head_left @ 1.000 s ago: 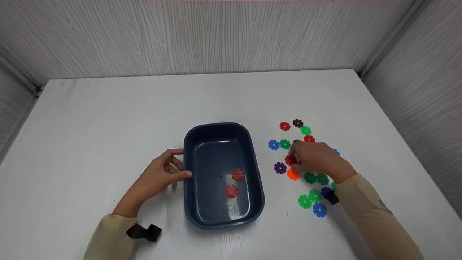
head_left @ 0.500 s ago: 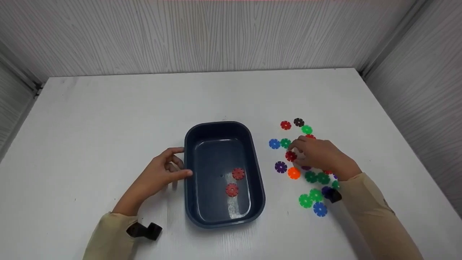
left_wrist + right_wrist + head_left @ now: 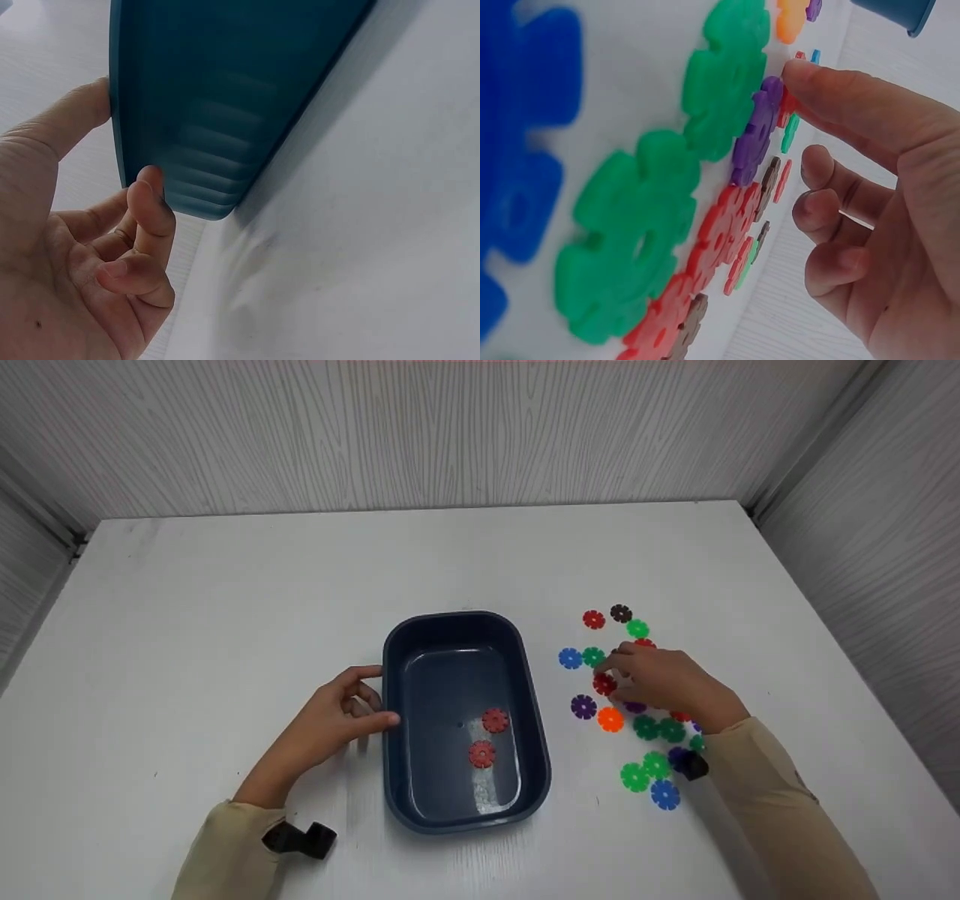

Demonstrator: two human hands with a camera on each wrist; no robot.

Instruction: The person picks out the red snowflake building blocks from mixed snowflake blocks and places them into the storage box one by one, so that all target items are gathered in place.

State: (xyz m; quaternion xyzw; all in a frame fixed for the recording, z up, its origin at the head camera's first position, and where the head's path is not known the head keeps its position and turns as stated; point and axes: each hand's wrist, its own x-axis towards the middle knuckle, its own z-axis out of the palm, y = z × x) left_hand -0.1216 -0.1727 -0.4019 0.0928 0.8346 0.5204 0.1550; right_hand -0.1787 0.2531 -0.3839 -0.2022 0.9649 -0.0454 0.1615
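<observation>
Red disc [image 3: 604, 684], one, pinched between thumb and fingertip of the right hand [image 3: 669, 682]; set slightly farther from the orange disc [image 3: 610, 719] than one second ago. Left hand [image 3: 330, 716], unmoved, thumb over the left rim of the dark blue tray [image 3: 442, 682]. White table [image 3: 225, 600]; pale wood-grain walls [image 3: 450, 435]. Disc: right of tray, round, face upward. Tray: upright, long axis running away from the person, far end slightly left.

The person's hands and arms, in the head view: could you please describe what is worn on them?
The left sleeve and right sleeve are long and beige; the right one bears a small dark mark. A black device sits at the left cuff, another at the right. The left hand and right hand are ungloved.
</observation>
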